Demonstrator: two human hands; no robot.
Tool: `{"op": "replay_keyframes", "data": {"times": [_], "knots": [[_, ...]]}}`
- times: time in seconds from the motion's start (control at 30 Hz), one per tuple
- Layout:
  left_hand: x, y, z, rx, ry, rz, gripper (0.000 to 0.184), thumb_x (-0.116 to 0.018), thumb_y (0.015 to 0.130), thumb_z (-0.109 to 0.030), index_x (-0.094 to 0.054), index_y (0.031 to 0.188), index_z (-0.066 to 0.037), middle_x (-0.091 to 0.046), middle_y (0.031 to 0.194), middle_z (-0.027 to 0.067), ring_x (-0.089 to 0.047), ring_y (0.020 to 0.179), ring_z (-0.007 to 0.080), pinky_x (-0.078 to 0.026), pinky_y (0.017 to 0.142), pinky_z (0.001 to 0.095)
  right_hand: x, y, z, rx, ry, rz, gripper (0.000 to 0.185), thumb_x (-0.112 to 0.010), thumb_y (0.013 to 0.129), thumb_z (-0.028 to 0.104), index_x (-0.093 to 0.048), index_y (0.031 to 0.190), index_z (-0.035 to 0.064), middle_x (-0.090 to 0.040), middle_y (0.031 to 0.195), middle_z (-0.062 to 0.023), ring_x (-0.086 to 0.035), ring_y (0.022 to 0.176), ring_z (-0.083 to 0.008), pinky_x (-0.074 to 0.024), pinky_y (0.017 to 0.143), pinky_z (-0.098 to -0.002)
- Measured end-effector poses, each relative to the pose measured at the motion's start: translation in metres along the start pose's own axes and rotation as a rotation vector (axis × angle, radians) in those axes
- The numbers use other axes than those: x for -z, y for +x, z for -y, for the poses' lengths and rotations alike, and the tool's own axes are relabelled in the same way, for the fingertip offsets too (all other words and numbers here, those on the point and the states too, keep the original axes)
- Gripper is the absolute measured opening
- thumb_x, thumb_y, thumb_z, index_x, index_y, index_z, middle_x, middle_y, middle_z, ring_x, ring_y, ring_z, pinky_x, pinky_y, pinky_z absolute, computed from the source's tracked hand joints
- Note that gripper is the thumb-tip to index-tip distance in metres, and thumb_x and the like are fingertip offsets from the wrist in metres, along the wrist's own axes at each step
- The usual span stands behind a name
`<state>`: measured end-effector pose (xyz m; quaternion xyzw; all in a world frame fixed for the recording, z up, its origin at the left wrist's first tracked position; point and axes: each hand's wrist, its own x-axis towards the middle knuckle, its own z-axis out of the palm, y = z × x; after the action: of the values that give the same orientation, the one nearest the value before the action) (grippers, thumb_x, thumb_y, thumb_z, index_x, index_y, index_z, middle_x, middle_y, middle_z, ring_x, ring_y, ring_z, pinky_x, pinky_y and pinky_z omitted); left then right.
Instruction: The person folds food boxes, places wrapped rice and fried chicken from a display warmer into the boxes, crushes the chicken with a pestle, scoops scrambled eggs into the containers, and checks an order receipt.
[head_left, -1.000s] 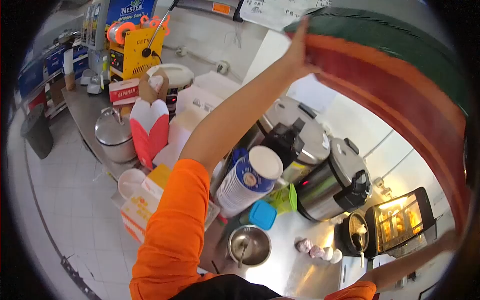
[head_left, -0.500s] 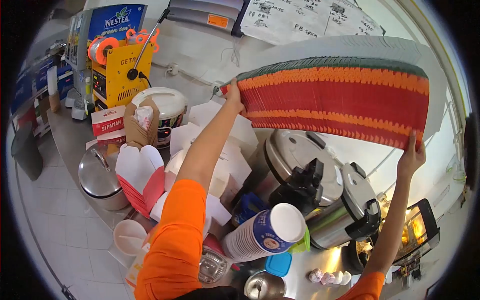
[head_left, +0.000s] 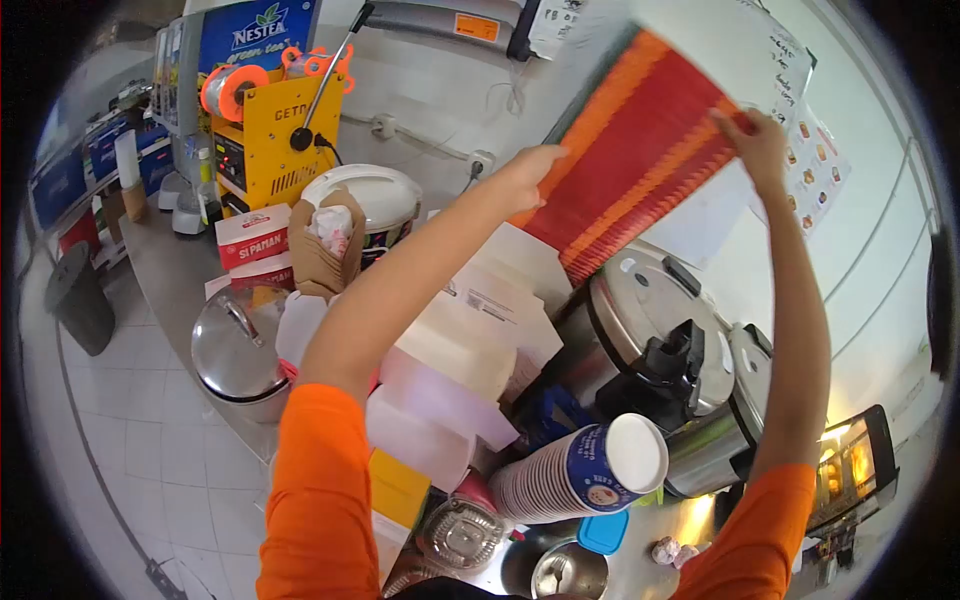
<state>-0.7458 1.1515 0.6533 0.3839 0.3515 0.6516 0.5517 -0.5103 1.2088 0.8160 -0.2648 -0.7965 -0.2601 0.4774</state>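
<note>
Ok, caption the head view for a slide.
Left hand and right hand hold a red-and-orange stack above a cluttered counter.

At far centre, the stack of sheets is deep red striped with orange, its left edge a blurred grey-green. The sleeves are plain orange. Far left, the machine is yellow with dark lettering, the box red with white lettering. Near right, the paper cups are white with a blue printed panel, the container lid plain bright blue.
</note>
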Motion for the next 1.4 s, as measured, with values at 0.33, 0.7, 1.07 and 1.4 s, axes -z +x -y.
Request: {"op": "replay_keyframes", "data": {"times": [0.33,0.7,1.07,1.4], "knots": [[0.054,-0.251,-0.015,-0.244,0.514,0.302,0.052,-0.054,0.081,-0.018,-0.032,0.125,-0.005,-0.044,0.117,0.0084,-0.047,0.096,0.0129,-0.039,0.081,0.0257,-0.143,-0.030,0.011,-0.111,-0.021,0.414,0.036,-0.067,0.066,0.030,-0.055,0.076,-0.0024,-0.056,0.080,-0.0208,-0.052,0.080,-0.0365,-0.0414,0.071,-0.0396],[0.034,-0.212,-0.032,-0.735,1.680,0.325,0.038,-0.052,0.080,-0.030,-0.049,0.110,-0.006,-0.053,0.105,0.0109,-0.052,0.092,0.0252,-0.039,0.079,0.0358,-0.172,-0.063,0.005,-0.115,0.103,0.053,0.039,-0.064,0.065,0.013,-0.052,0.102,0.0099,-0.044,0.106,-0.0254,-0.035,0.106,-0.0393,-0.0305,0.088,-0.0441],[-0.089,0.069,-0.018,-0.949,1.675,-0.153,0.036,-0.053,0.076,-0.038,-0.056,0.098,-0.009,-0.059,0.093,0.0112,-0.054,0.091,0.0259,-0.034,0.082,0.0462,-0.142,-0.108,0.022,-0.184,0.645,-0.143,0.065,-0.050,0.056,-0.007,-0.034,0.118,0.0030,-0.044,0.111,-0.0246,-0.037,0.107,-0.0402,-0.0307,0.092,-0.0426],[-0.092,0.079,-0.045,-0.827,1.488,-0.318,0.026,-0.051,0.076,-0.041,-0.061,0.084,-0.019,-0.061,0.085,0.0048,-0.056,0.086,0.0236,-0.032,0.075,0.0466,-0.105,-0.116,0.022,-0.198,0.129,0.253,0.062,-0.059,0.060,0.007,-0.032,0.116,0.0089,-0.050,0.107,-0.0169,-0.050,0.091,-0.0402,-0.0411,0.078,-0.0443]]}}
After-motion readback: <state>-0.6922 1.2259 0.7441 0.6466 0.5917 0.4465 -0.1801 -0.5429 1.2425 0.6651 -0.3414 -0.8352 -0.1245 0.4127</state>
